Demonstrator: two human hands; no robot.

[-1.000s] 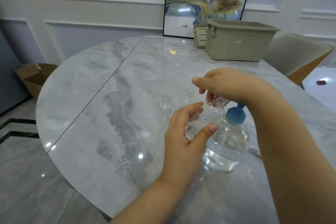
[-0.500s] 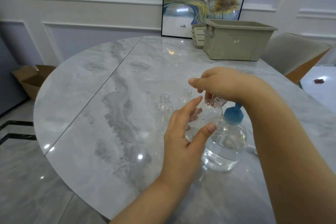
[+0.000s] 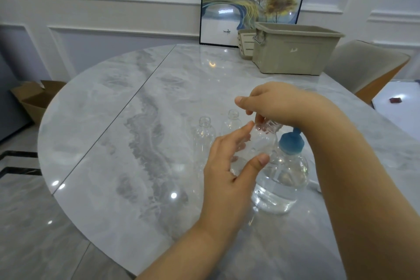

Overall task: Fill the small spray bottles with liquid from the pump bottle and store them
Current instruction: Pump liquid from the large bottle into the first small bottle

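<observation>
Held bottle: a small clear spray bottle is tilted above the marble table, just left of the pump bottle.
Left hand: the left hand wraps the bottle's body, thumb in front, fingers behind.
Right hand: the right hand pinches at the bottle's neck; what it grips is hidden.
Neighbours: two uncapped small bottles, one and another, stand upright just left of the hands.
Open room: a broad bare stretch of tabletop lies left, out to the rounded edge.
Far edge: a beige bin sits well apart, a slatted basket touching its left side.
</observation>
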